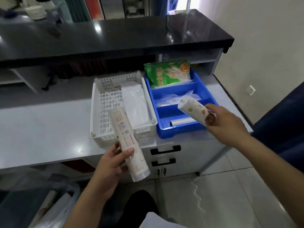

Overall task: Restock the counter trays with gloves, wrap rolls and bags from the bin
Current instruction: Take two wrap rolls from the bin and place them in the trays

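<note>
here our right hand [225, 124] grips a short roll [194, 111] lying crosswise over the blue tray's [166, 130] near compartment; our left hand [111, 162] holds a long roll [126, 140] nearer the white tray [97, 112].

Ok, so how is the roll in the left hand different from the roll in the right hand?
The left hand's roll is longer and slimmer, with a pale beige printed label; the right hand's roll is shorter and fatter, white with coloured spots. The left hand holds its roll in front of the white perforated tray; the right hand holds its roll over the blue divided tray. Both are wrapped, tilted, and gripped near their near end.
</note>
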`<state>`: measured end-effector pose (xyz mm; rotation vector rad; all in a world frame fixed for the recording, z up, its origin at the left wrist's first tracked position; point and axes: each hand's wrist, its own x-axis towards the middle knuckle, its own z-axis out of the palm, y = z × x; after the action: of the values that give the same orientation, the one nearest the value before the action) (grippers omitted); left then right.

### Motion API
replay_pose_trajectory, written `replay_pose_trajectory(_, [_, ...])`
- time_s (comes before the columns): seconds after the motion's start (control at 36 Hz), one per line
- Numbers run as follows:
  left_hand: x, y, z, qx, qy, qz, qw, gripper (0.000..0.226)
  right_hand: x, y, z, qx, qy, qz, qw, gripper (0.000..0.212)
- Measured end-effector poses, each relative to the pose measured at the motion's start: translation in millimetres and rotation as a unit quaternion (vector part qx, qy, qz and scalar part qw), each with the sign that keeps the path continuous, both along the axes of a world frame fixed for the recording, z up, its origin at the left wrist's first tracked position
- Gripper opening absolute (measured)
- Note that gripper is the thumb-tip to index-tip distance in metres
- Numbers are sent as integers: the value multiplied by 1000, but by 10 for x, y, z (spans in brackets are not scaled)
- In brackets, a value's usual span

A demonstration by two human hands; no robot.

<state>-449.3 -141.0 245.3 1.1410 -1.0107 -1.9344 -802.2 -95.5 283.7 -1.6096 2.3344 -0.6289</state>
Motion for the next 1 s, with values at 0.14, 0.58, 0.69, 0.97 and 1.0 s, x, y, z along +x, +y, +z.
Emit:
replay_pose_trajectory(0.14, [-269, -493, 119, -27, -13, -3, 1000, 61, -248, -788, -74, 105, 285, 101, 947, 62])
replay_pose_trajectory(0.58, [-635, -1510, -8, -41, -33, -63, 997, 54, -622, -1241, -779, 174, 96, 93, 976, 42])
replay_pose_trajectory(0.69, [-731, -1664, -54, -42, -47, -98, 993, 53, -601, -1208, -724, 172, 65, 74, 980, 40])
replay_pose_trajectory(0.97, [-1283, -1940, 29, -90, -90, -217, 968, 56, -662, -895, -740, 135, 18, -2, 991, 26])
replay_pose_trajectory(1.0, [-1367, -1954, 56, -93, -93, -220, 967, 56, -644, -903, -760, 146, 21, 7, 989, 26])
